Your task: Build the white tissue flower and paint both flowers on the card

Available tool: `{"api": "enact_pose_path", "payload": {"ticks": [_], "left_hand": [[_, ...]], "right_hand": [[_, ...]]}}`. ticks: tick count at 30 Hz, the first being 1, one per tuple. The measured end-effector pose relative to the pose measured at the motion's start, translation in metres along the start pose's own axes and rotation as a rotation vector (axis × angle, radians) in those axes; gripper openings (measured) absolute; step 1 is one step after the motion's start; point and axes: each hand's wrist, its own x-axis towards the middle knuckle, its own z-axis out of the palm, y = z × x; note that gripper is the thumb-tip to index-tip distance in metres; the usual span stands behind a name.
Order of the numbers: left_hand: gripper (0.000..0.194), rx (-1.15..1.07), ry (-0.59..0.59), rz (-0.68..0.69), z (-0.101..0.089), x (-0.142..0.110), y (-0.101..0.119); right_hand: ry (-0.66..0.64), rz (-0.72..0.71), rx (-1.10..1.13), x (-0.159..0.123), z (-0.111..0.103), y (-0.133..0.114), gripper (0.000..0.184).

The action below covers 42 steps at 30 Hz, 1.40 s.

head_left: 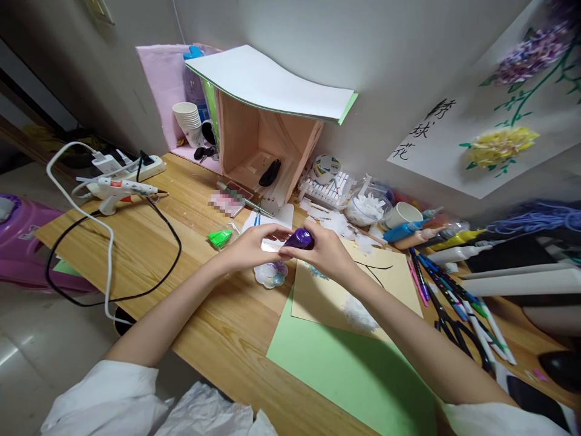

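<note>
Over the desk, my right hand (324, 245) is closed around a dark purple paint bottle (299, 238). My left hand (254, 245) curves in from the other side, its thumb and fingertips at the bottle's left end. Just beneath the hands sits a small flower-shaped palette (271, 275) with pale paint in it. A cream sheet (399, 284) lies under my right forearm, bearing a drawn dark branch, a blue tuft and a white fluffy patch (360, 312). Below it is a green sheet (336, 369).
A hot glue gun (120, 189) and its cables lie at left. Behind stand paper cups (187, 121) and an open box (267, 139). To the right are a tub of white scraps (367, 209), paint bottles (403, 230), pens and black scissors (458, 333). A bright green packet (220, 238) is near my left hand.
</note>
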Motion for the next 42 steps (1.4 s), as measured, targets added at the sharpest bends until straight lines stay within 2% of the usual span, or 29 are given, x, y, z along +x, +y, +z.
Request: {"api": "enact_pose_path", "payload": {"ticks": [5, 9, 14, 29, 42], "left_hand": [[0.047, 0.041, 0.036, 0.045, 0.005, 0.001, 0.004], [0.033, 0.175, 0.116, 0.103, 0.001, 0.003, 0.005], [0.021, 0.310, 0.182, 0.127, -0.001, 0.002, -0.005], [0.030, 0.220, 0.286, 0.131, 0.009, -0.004, -0.027], [0.029, 0.129, 0.331, 0.135, 0.012, -0.004, -0.025]], "right_hand": [[0.017, -0.047, 0.004, 0.009, 0.006, -0.002, 0.043], [0.058, -0.042, 0.001, 0.022, 0.013, -0.008, 0.043], [0.080, -0.035, -0.024, 0.031, 0.024, -0.010, 0.041], [0.033, -0.075, 0.033, 0.029, 0.033, -0.004, 0.044], [0.016, -0.144, 0.016, 0.027, 0.031, -0.003, 0.043]]}}
